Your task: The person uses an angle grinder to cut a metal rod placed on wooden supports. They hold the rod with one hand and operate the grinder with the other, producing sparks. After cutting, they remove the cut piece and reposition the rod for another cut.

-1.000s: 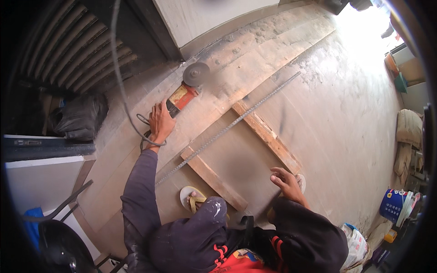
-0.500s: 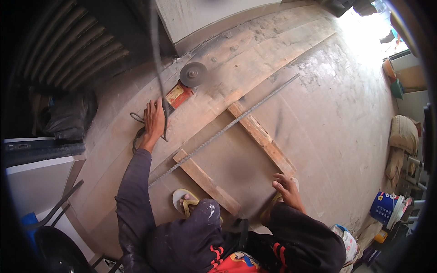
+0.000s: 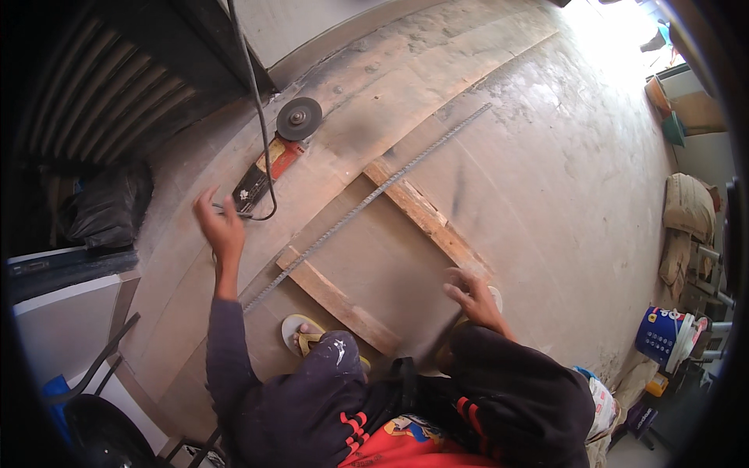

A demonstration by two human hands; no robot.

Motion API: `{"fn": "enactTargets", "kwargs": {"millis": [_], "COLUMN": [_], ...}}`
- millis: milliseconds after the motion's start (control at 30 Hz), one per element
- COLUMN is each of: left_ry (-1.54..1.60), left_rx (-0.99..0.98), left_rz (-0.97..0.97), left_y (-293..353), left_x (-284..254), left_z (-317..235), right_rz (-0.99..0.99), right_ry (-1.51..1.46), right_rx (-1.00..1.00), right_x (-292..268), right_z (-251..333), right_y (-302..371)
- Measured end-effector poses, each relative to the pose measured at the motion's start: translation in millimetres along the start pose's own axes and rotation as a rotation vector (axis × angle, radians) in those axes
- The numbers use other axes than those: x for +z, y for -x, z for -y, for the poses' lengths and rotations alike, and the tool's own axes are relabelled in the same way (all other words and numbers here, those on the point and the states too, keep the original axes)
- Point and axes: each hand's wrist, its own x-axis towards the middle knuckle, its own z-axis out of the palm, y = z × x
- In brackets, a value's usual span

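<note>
- Concrete floor (image 3: 546, 179) seen from above, with a person crouching at its near edge, knees and dark sleeves filling the lower part of the view.
- Left hand (image 3: 222, 226) is raised off the floor, fingers spread wide and holding nothing, just beside the rear end of an angle grinder (image 3: 269, 168).
- The grinder lies flat near the floor's far left edge, its bare cutting disc (image 3: 299, 118) pointing away and its black cord (image 3: 253, 101) looping past the handle.
- Right hand (image 3: 474, 300) is spread open, fingertips pressing near the close end of a wooden plank (image 3: 425, 216).
- A long ribbed steel bar (image 3: 367, 203) rests diagonally across that plank and a second plank (image 3: 339, 300).
- A sandalled foot (image 3: 306, 337) sits just beside the bar's near end.
- Risk, as a judgement: the cord could snag the left hand, and the unclamped bar could roll off the planks toward the foot.
</note>
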Motion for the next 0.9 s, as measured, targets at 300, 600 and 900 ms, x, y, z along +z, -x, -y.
{"fn": "enactTargets", "kwargs": {"millis": [300,600,900], "left_ry": [0.027,-0.220,-0.234], "left_rx": [0.194,0.201,0.282], "left_rz": [0.647,0.728,0.664], "left_y": [83.2,105.7,114.4], "left_x": [35.6,76.0,77.6], "left_z": [-94.0,-86.6,-85.3], "right_rz": [-0.119,-0.484,-0.680], "right_ry": [0.217,0.372,0.717], "right_rx": [-0.324,-0.739,-0.721], "right_x": [-67.2,-73.9,-43.4], "right_z": [26.9,166.1,72.0], "right_y": [-90.5,-214.1,-327.7]}}
